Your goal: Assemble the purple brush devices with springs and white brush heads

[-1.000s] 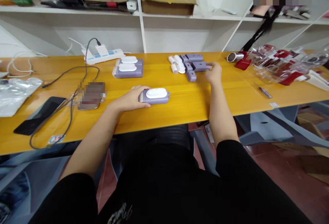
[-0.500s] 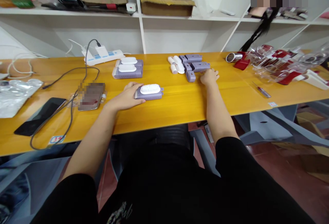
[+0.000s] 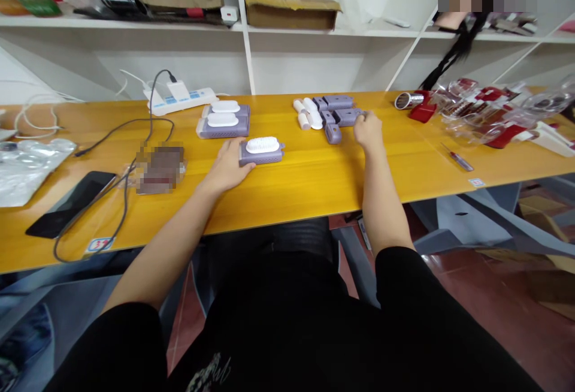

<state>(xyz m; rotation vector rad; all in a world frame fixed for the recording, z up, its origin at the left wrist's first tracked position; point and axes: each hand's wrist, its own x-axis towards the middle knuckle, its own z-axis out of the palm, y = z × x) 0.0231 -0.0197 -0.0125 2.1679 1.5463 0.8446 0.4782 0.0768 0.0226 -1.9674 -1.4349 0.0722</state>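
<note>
Far left: power strip (image 3: 184, 102). Right of it, two paired purple-grey units (image 3: 226, 130) side by side, each with a smooth white oval cap. Those look like stiff plastic; smooth caps are likely slick, so I'd take them by the body walls.

Left hand (image 3: 229, 164): grasping the left end of the bristle-topped unit (image 3: 261, 157), thumb along the near side, fingers round the far left. Unit sits at the near middle of the yellow tabletop (image 3: 291, 185), white bristle head (image 3: 263, 145) up, small tab sticking out at the right end. Judgement: light to moderate, rigid shell, easy one-hand hold. Best grip is across the long side walls; keep off the bristles (probably the bendy bit) and don't load the tab, which could snap.

Right of that, farther back: small pale cylinders (image 3: 304, 121) and white oval pieces (image 3: 313, 110). Likely light; cylinders may roll, pinch mid-length.

Next, purple-grey casings (image 3: 345, 118) in a cluster. Should be light, hard; grab by the sides.

Right hand (image 3: 368, 131): fingers curled at the right end of the near casing. Can't make out if it's pinched or just touched.
</note>
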